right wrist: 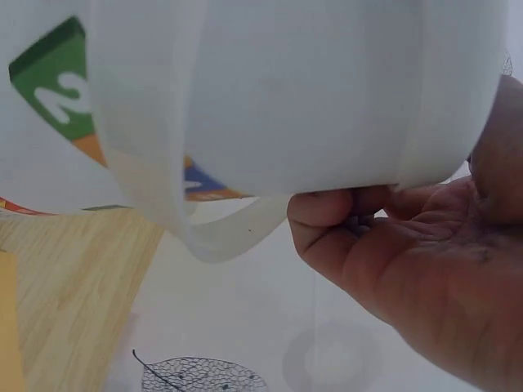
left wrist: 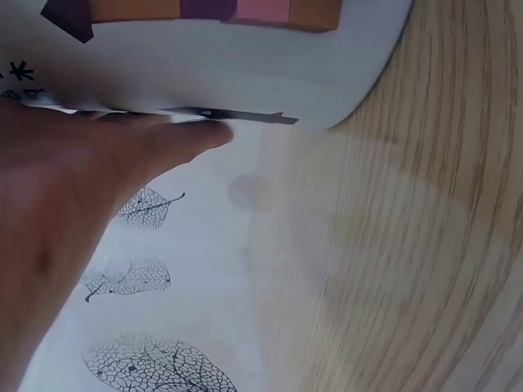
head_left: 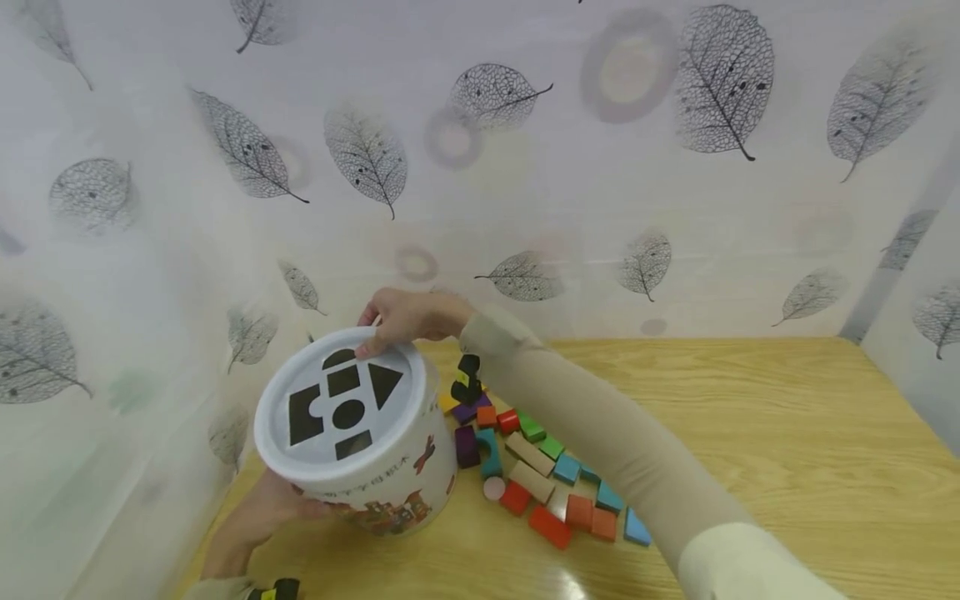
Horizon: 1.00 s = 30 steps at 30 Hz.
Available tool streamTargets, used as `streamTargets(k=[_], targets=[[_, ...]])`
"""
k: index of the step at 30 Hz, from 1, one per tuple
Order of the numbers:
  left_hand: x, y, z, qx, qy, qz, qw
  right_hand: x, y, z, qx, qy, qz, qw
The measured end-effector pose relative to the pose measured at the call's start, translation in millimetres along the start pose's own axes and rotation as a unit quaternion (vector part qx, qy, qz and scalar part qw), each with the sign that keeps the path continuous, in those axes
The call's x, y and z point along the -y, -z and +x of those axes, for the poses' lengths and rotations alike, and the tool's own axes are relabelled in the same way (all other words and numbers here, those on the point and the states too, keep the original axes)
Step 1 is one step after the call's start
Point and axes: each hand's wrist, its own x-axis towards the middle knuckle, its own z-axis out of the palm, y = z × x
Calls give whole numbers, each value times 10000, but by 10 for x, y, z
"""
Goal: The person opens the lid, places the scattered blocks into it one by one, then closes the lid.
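Note:
A white bucket (head_left: pixel 408 479) with printed pictures stands at the left of the table, its round white lid (head_left: pixel 311 454) pierced by several shaped holes. My right hand (head_left: pixel 408 317) grips the lid's far rim, thumb on top. In the right wrist view, the right hand's curled fingers (right wrist: pixel 323 216) lie against the rim, beside a pale loop-shaped handle (right wrist: pixel 221 241). My left hand (head_left: pixel 273 504) is against the bucket's near left side. Its fingers (left wrist: pixel 184 143) look straight along the wall in the left wrist view; part of that hand is hidden.
Several coloured blocks (head_left: pixel 531 481) lie loose on the wooden table (head_left: pixel 810 442), right of the bucket and partly behind my right forearm. A black item with a yellow mark (head_left: pixel 467 381) is beside them. Leaf-patterned sheeting (head_left: pixel 480 208) rises behind the table and at its sides.

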Motion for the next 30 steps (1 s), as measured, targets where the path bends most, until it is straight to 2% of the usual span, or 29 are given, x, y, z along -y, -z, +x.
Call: streamTargets(k=[3, 10, 13, 17, 20, 25, 30], targets=[[6, 7, 14, 58, -76, 30, 10000, -35, -4, -11, 12, 46, 13, 10000], [30, 47, 69, 80, -35, -21, 10000, -61, 18, -44, -259, 478, -360, 9979], [34, 53, 67, 109, 38, -33, 9999, -69, 23, -54, -310, 496, -388, 9975], [31, 42, 63, 90, 49, -20, 9999, -67, 30, -76, -265, 260, -132, 9992], [26, 33, 60, 19, 15, 5, 10000, -39, 58, -106, -104, 65, -135, 9998], [11, 45, 54, 3, 153, 9, 9999, 40, 117, -160, 209, -407, -632, 9970], [5, 54, 70, 4, 234, -41, 9997, 116, 120, -199, 185, -824, -955, 9918]])
